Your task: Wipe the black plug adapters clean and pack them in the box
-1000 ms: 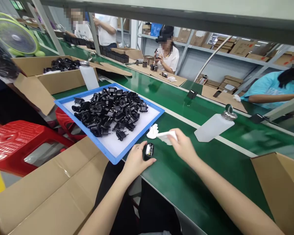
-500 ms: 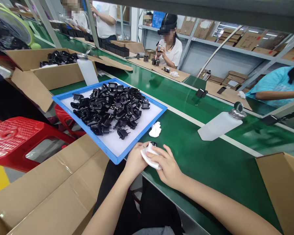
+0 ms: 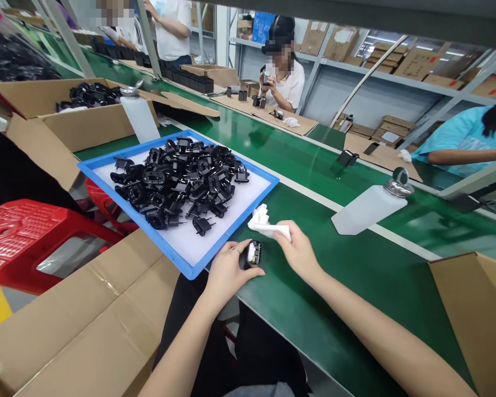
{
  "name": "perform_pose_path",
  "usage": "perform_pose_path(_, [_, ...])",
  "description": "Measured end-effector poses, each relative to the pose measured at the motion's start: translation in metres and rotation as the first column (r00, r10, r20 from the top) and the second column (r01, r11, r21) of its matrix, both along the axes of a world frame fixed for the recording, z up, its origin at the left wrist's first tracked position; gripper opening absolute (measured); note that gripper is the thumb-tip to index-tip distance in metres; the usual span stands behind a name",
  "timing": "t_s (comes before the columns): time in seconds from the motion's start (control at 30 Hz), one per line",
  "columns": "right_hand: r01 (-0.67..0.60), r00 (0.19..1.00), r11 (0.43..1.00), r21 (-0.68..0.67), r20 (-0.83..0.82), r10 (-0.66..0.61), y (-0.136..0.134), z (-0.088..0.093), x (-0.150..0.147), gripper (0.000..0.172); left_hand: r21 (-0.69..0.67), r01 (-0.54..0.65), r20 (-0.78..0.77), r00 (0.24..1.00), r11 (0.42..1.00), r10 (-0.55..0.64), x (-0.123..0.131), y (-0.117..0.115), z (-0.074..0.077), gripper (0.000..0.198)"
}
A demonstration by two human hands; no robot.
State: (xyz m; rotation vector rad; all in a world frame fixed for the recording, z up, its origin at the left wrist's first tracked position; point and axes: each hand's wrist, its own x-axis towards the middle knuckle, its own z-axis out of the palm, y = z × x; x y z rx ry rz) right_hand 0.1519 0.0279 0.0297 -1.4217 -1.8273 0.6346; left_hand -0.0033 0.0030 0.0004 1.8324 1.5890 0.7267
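Note:
My left hand point(image 3: 227, 270) grips a small black adapter housing point(image 3: 254, 252) at the table's near edge, its end showing pale and metal parts inside. Its thumb and forefinger lie around the housing. In my right hand point(image 3: 301, 255), a folded white cloth point(image 3: 280, 230) is pinched between thumb and fingers, to the right of the housing and apart from it. The cloth's far end meets or overlaps a crumpled white tissue point(image 3: 259, 215) on the green table; I cannot tell whether they touch. Left of both hands, a blue-rimmed tray point(image 3: 227, 241) bears a heap of black plug pieces point(image 3: 190, 179).
A white bottle with a metal cap point(image 3: 370, 209) stands to the right, another bottle point(image 3: 140, 117) behind the tray. Cardboard boxes point(image 3: 86, 309) are at left and right point(image 3: 471, 309). Red stools point(image 3: 33, 237) stand at left. Co-workers point(image 3: 287, 82) sit across the green table point(image 3: 334, 286).
My right hand has drawn the white cloth off the adapter housing and moved right and up, towards the crumpled tissue. My left hand keeps the housing, now uncovered.

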Motion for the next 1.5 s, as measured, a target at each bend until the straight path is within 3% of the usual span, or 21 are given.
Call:
perform_pose_path(0.1, [-0.176,0.984,0.983,0.044,-0.03,0.177,-0.005,-0.017,-0.009,0.008,0.006,0.014,-0.008,1.0,1.0,-0.014,0.0,0.001,0.001,0.056])
perform_pose_path(0.2, [-0.323,0.946,0.914,0.244,0.094,0.309,-0.018,-0.028,-0.007,0.016,0.017,0.034,0.006,0.999,0.999,-0.034,0.0,0.001,0.001,0.049])
perform_pose_path(0.27, [-0.413,0.908,0.852,0.322,0.218,0.358,-0.029,-0.029,-0.002,0.023,0.03,0.032,0.028,0.999,0.999,-0.033,0.001,0.002,0.001,0.045])
perform_pose_path(0.37, [-0.509,0.855,0.807,0.299,0.285,0.433,-0.048,-0.022,0.0,0.031,0.019,0.034,0.047,0.998,0.999,-0.035,0.0,0.002,0.001,0.042])
perform_pose_path(0.43, [-0.591,0.801,0.781,0.201,0.259,0.54,-0.059,-0.013,-0.002,0.032,-0.003,0.028,0.036,0.999,1.0,-0.028,0.0,0.002,0.001,0.043])
perform_pose_path(0.53, [-0.622,0.775,0.776,-0.101,0.057,0.629,-0.064,0.0,-0.004,0.023,0.029,0.053,0.015,0.998,0.998,-0.054,-0.001,0.004,0.002,0.051])
perform_pose_path(0.63, [-0.469,0.879,0.771,-0.43,-0.145,0.454,-0.05,0.012,0.006,0.008,0.05,0.123,-0.002,0.992,0.991,-0.123,-0.001,0.004,0.002,0.052])
perform_pose_path(0.77, [-0.372,0.926,0.708,-0.6,-0.184,0.331,-0.02,0.021,0.031,0.019,0.029,0.172,0.068,0.982,0.985,-0.174,-0.006,-0.003,0.006,0.058])
perform_pose_path(0.83, [-0.274,0.944,0.739,-0.616,-0.026,0.328,-0.007,0.022,0.044,0.023,0.092,0.161,0.086,0.982,0.983,-0.169,-0.015,-0.007,0.012,0.054])
perform_pose_path(0.87, [-0.21,0.942,0.781,-0.589,0.091,0.323,-0.003,0.022,0.049,0.023,0.142,0.114,0.073,0.989,0.983,-0.125,-0.022,-0.008,0.016,0.05])
perform_pose_path(0.93, [-0.086,0.906,0.894,-0.441,0.338,0.254,0.004,0.019,0.059,0.025,0.252,-0.056,-0.006,0.998,0.966,0.06,-0.038,-0.006,0.024,0.041])
perform_pose_path(1.0, [-0.01,0.859,0.972,-0.236,0.496,0.129,0.009,0.013,0.067,0.034,0.344,-0.195,-0.171,0.949,0.919,0.265,-0.056,0.003,0.029,0.036])
perform_pose_path(1.07, [0.006,0.844,0.997,-0.078,0.536,0.037,0.01,0.007,0.071,0.04,0.383,-0.161,-0.369,0.876,0.91,0.31,-0.072,0.016,0.031,0.033])
perform_pose_path(1.17, [-0.053,0.855,0.999,-0.005,0.516,0.048,0.006,0.002,0.072,0.04,0.359,-0.027,-0.524,0.821,0.933,0.226,-0.085,0.031,0.029,0.023])
perform_pose_path(1.3, [-0.131,0.887,0.991,0.013,0.449,0.112,-0.009,0.01,0.061,0.034,0.394,-0.071,-0.418,0.874,0.916,0.247,-0.08,0.025,0.035,0.017])
perform_pose_path(1.4, [-0.193,0.943,0.978,-0.079,0.261,0.208,-0.021,0.023,0.043,0.029,0.531,-0.107,-0.204,0.947,0.841,0.249,-0.062,0.009,0.044,0.017])
perform_pose_path(1.5, [-0.289,0.956,0.922,-0.259,-0.03,0.291,-0.024,0.034,0.021,0.029,0.69,0.051,-0.179,0.979,0.722,0.101,-0.036,-0.002,0.046,0.015])
